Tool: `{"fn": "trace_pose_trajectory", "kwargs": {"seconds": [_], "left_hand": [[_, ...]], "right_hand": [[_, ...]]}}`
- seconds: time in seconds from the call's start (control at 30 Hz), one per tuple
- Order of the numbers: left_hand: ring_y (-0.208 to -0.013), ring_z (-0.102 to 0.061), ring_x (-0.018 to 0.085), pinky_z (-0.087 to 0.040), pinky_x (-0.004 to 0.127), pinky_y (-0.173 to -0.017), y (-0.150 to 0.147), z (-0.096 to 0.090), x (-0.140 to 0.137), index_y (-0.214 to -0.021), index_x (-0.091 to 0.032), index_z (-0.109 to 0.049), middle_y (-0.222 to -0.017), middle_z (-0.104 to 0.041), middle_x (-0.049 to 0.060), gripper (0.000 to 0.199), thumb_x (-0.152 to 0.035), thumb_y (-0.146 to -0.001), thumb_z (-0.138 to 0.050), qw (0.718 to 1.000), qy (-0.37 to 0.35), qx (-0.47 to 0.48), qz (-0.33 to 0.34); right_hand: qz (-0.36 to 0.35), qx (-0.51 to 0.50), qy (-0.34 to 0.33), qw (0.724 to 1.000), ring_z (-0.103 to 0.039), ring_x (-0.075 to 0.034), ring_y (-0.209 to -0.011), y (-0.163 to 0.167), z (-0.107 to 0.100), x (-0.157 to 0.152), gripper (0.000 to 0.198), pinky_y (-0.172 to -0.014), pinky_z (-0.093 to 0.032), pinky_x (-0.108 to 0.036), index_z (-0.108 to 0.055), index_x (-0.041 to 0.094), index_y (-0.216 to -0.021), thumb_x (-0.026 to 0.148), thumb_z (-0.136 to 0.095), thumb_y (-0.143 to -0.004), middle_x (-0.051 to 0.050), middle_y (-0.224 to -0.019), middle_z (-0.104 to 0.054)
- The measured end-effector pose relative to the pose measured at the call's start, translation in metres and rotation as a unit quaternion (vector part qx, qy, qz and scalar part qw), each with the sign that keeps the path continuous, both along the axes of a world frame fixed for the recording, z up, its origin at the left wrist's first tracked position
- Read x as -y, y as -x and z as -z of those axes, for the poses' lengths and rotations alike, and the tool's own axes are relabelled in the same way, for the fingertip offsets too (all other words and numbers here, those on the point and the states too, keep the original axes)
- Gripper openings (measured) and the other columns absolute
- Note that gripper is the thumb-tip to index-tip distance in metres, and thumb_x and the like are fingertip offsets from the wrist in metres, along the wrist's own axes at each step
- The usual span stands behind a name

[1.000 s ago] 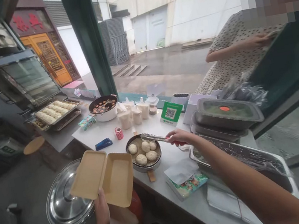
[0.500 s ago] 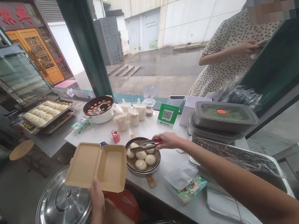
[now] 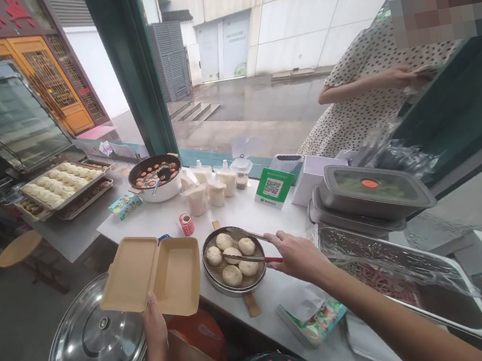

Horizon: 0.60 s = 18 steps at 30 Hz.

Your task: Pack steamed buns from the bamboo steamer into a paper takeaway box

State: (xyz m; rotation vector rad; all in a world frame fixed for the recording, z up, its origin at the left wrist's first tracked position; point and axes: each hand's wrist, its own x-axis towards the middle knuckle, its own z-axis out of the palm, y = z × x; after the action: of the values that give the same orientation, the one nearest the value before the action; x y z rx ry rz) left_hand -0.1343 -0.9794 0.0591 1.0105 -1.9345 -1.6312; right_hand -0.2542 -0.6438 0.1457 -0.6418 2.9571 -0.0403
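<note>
Head view: the right hand (image 3: 297,255) grips a pair of metal tongs (image 3: 245,247) by the red-tipped end, fingers wrapped around the handles. The tong arms stand apart over the round steamer tray (image 3: 234,260), with one bun between them; whether the tips already touch it cannot be told. Five pale buns (image 3: 232,275) lie in the tray, which sits on the white worktop (image 3: 246,213) near its front edge.

The left hand (image 3: 155,329) holds an open brown takeaway box (image 3: 151,276) from below, thumb pressed on its near rim. The box hangs just left of the tray, beyond the worktop edge, above a large steel lid (image 3: 95,353) lower down.

Behind the tray are a roll of red stickers (image 3: 186,224), cups with lids (image 3: 206,193), a pan of dark pieces (image 3: 156,175) and a green code sign (image 3: 273,186). To the right, lidded metal containers (image 3: 372,188) stand above a foil-lined tray (image 3: 405,276). A person in a dotted dress (image 3: 373,84) waits outside.

Risks, as a judgement: a soft bun squeezed too hard may tear, while a light grip could let it slip in the gap between tray and box and fall onto the lid. The box, held by one edge only, could tip as weight lands in it.
</note>
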Motion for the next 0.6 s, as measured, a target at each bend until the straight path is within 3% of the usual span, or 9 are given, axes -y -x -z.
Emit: {"fn": "trace_pose_trajectory", "kwargs": {"seconds": [0.23,0.4,0.6], "left_hand": [[-0.121,-0.042,0.023,-0.029,0.034,-0.106,0.005,0.008,0.0,-0.113,-0.009,-0.055,-0.125,-0.052,0.014,0.056,-0.053,-0.083,-0.036,1.0,0.012,-0.005,-0.006],[-0.119,-0.044,0.024,-0.032,0.036,-0.104,0.005,0.006,-0.003,-0.11,-0.009,-0.055,-0.123,-0.052,0.016,0.057,-0.054,-0.083,-0.035,1.0,0.002,0.0,0.008],[-0.121,-0.043,0.024,-0.031,0.033,-0.105,-0.006,-0.005,-0.001,-0.116,-0.004,-0.051,-0.126,-0.049,0.019,0.06,-0.052,-0.085,-0.034,0.999,0.006,0.034,-0.015]], "right_hand": [[0.015,-0.002,-0.022,1.0,-0.059,-0.024,-0.08,-0.034,-0.008,0.007,0.04,-0.062,-0.042,-0.031,-0.049,0.02,-0.109,0.04,-0.058,-0.075,-0.007,-0.091,-0.057],[-0.001,-0.016,-0.039,0.999,-0.059,-0.024,-0.081,-0.006,-0.012,0.008,0.042,-0.06,-0.042,-0.031,-0.05,0.021,-0.11,0.042,-0.06,-0.074,-0.007,-0.091,-0.058],[-0.098,-0.038,-0.091,0.99,-0.059,-0.023,-0.077,0.032,-0.04,-0.031,0.046,-0.058,-0.039,-0.03,-0.052,0.022,-0.109,0.04,-0.065,-0.069,-0.006,-0.09,-0.059]]}}
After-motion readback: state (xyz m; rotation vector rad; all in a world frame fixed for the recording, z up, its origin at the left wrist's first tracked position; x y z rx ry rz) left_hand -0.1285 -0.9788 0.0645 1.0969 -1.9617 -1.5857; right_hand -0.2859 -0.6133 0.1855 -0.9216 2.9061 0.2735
